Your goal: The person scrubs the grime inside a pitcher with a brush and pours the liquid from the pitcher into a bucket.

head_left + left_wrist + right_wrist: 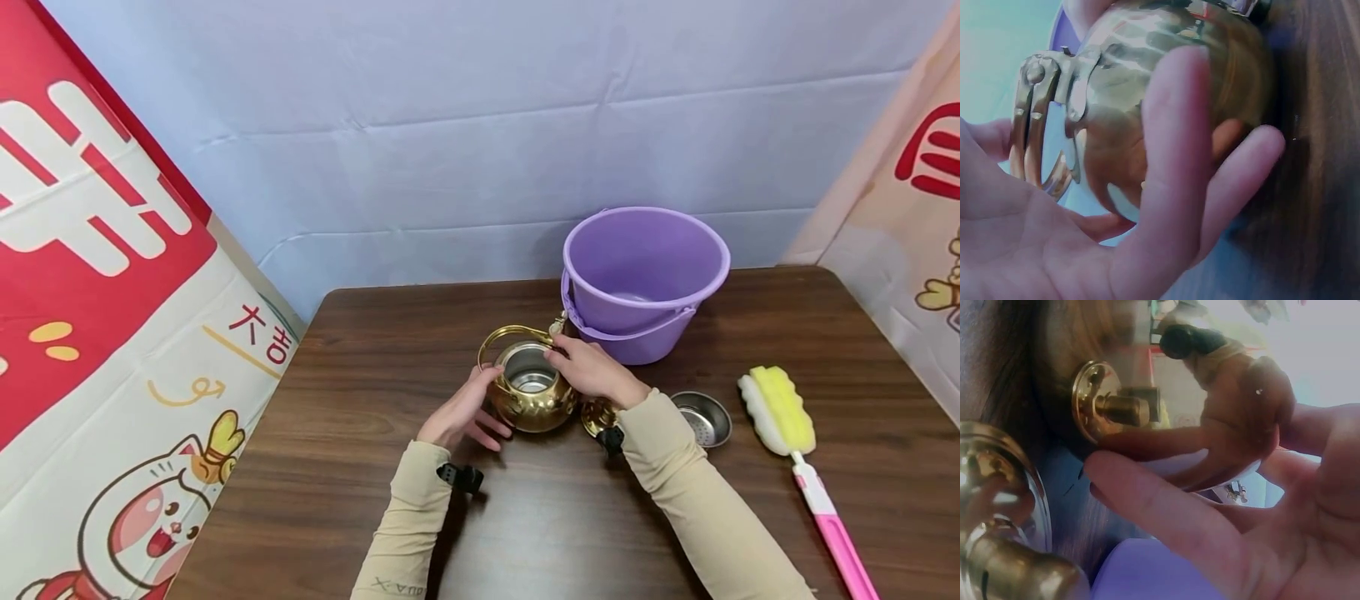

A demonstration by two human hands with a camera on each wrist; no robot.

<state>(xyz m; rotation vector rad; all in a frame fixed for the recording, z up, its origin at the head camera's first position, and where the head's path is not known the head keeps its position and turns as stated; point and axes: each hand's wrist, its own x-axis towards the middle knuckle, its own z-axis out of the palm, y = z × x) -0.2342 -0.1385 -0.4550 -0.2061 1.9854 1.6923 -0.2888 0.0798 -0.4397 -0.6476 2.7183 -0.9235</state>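
Observation:
A shiny gold teapot point(534, 410) stands upright and lidless on the table, its silvery inside showing and its arched handle point(501, 332) leaning to the far side. My left hand point(459, 410) is at its left side, thumb by the rim near the handle's hinge. The other fingers point(1175, 144) are spread loosely beside the body in the left wrist view. From the right, my right hand point(598, 371) holds the teapot, thumb at the rim and fingers along the far side by the spout. The gold lid point(1010, 469) lies close to that hand, partly hidden by the wrist in the head view.
Behind the right hand stands a purple bucket point(645, 327) with its handle hanging down. A small perforated metal strainer point(705, 417) sits right of the right forearm. Farther right lies a yellow and white sponge brush point(780, 408) with a pink handle.

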